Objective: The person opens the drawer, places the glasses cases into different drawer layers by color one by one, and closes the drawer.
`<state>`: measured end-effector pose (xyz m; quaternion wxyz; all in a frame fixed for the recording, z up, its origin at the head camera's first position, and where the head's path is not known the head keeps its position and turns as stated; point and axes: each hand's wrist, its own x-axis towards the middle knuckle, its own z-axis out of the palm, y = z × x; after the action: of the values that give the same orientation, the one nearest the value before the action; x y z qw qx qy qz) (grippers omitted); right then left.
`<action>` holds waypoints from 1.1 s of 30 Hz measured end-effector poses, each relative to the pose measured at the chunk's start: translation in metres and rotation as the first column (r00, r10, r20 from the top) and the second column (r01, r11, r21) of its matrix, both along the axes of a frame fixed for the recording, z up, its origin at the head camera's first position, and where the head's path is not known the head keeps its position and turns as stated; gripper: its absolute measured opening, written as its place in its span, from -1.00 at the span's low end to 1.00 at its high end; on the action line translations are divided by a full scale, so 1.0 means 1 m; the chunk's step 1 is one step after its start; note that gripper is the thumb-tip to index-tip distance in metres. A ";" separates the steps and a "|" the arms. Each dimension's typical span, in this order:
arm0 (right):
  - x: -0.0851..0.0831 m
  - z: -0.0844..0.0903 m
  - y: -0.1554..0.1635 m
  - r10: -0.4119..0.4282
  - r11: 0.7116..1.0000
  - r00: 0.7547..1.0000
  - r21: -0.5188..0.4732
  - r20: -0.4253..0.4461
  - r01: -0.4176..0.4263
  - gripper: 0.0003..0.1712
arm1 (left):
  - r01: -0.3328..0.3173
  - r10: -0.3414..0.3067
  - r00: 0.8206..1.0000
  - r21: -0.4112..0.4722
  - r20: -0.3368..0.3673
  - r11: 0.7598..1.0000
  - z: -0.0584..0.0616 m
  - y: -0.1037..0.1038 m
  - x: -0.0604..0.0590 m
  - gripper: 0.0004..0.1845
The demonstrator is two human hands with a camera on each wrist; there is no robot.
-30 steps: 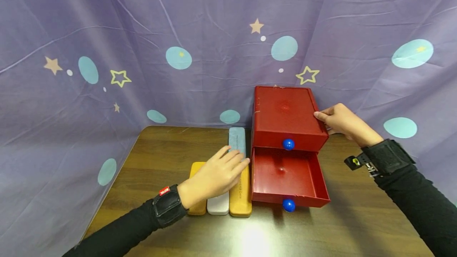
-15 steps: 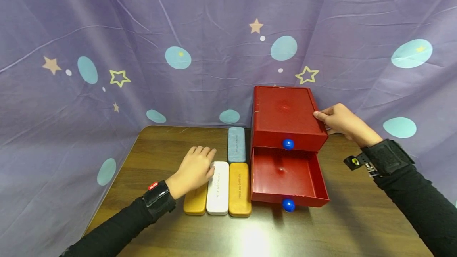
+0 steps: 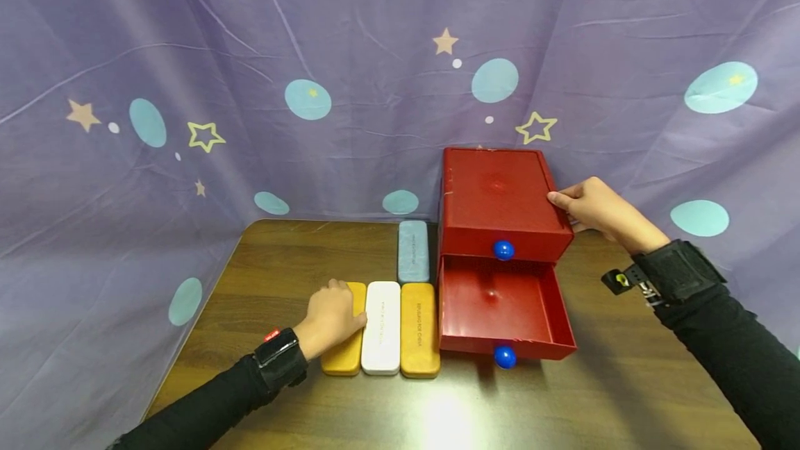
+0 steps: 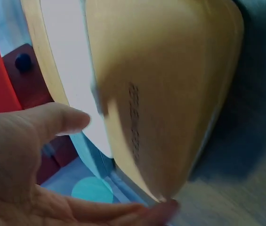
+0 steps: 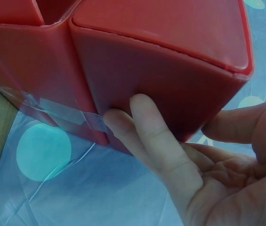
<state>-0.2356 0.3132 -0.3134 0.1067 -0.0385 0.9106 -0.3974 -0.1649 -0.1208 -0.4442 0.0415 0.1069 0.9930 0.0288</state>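
My left hand (image 3: pixel 333 319) is over the left yellow case (image 3: pixel 344 360), thumb near the seam with the white case (image 3: pixel 381 328). In the left wrist view the thumb (image 4: pixel 69 117) stands apart from the extended fingers, whose tips are by the end of the yellow case (image 4: pixel 170 70); whether they touch it is unclear. My right hand (image 3: pixel 601 210) rests on the right side of a red drawer unit (image 3: pixel 496 189). Two of its fingers (image 5: pixel 149 120) press the unit's side wall, fairly straight, and the thumb (image 5: pixel 231 126) lies at its edge.
The lower drawer (image 3: pixel 500 307) is pulled out, nothing in it; the upper one is closed. Each has a blue knob (image 3: pixel 503 250). Another yellow case (image 3: pixel 420 332) lies beside the unit, with a blue case (image 3: pixel 413 252) behind it. A purple curtain (image 3: pixel 350 33) hangs behind the table.
My left hand has moved left, away from the blue and right yellow cases, and lowered over the left yellow case. The right hand stays at the drawer unit.
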 end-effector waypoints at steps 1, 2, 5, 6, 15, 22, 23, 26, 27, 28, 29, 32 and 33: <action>0.000 0.000 0.000 0.001 1.000 1.000 -0.004 0.001 -0.001 -0.40 | -0.015 0.015 1.000 -0.011 0.009 1.000 -0.001 0.001 0.002 -0.22; 0.000 0.000 0.000 0.001 1.000 1.000 -0.004 0.001 -0.001 -0.40 | -0.029 0.029 0.999 -0.019 0.019 0.999 -0.002 0.001 0.004 -0.23; 0.000 0.000 0.000 0.003 1.000 1.000 -0.012 -0.003 -0.003 -0.40 | -0.055 0.057 0.997 -0.038 0.053 0.998 -0.002 0.002 0.008 -0.37; 0.000 0.000 0.000 0.005 1.000 1.000 -0.014 -0.005 -0.005 -0.40 | -0.063 0.065 0.995 -0.038 0.075 0.997 -0.002 0.001 0.009 -0.43; 0.001 0.002 0.000 0.004 1.000 1.000 -0.009 -0.009 -0.004 -0.41 | -0.114 0.112 0.975 0.000 0.195 0.994 -0.005 -0.002 0.013 -0.49; 0.001 0.000 0.000 0.002 1.000 1.000 -0.022 -0.004 -0.002 -0.41 | -0.146 0.142 0.969 0.006 0.204 0.989 -0.010 -0.001 0.013 -0.43; 0.001 0.001 0.000 0.003 1.000 1.000 -0.019 -0.003 -0.003 -0.41 | -0.148 0.144 0.968 0.003 0.205 0.989 -0.010 -0.001 0.013 -0.40; 0.001 0.001 -0.001 0.002 1.000 1.000 -0.018 -0.003 -0.002 -0.41 | -0.149 0.148 0.966 -0.013 0.213 0.989 -0.009 0.000 0.011 -0.32; 0.001 0.001 -0.001 0.000 1.000 1.000 -0.020 -0.002 0.000 -0.41 | -0.149 0.148 0.966 -0.015 0.214 0.989 -0.009 0.000 0.011 -0.31; 0.001 0.001 -0.001 -0.001 1.000 1.000 -0.022 -0.001 0.001 -0.41 | -0.146 0.147 0.966 -0.021 0.213 0.989 -0.009 0.000 0.011 -0.29; 0.001 0.000 -0.001 -0.002 1.000 1.000 -0.025 0.001 0.002 -0.41 | -0.144 0.146 0.967 -0.026 0.210 0.989 -0.009 0.000 0.010 -0.26; 0.001 0.000 -0.001 -0.005 1.000 1.000 -0.028 -0.001 0.005 -0.41 | -0.137 0.144 0.971 -0.047 0.193 0.989 -0.008 -0.002 0.010 -0.19; 0.001 0.000 0.000 -0.006 1.000 1.000 -0.026 -0.003 0.006 -0.40 | -0.137 0.145 0.971 -0.053 0.188 0.989 -0.008 -0.003 0.009 -0.16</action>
<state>-0.2347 0.3129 -0.3136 0.1036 -0.0377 0.9057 -0.4094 -0.1554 -0.1233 -0.4522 0.1369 0.0321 0.9898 0.0219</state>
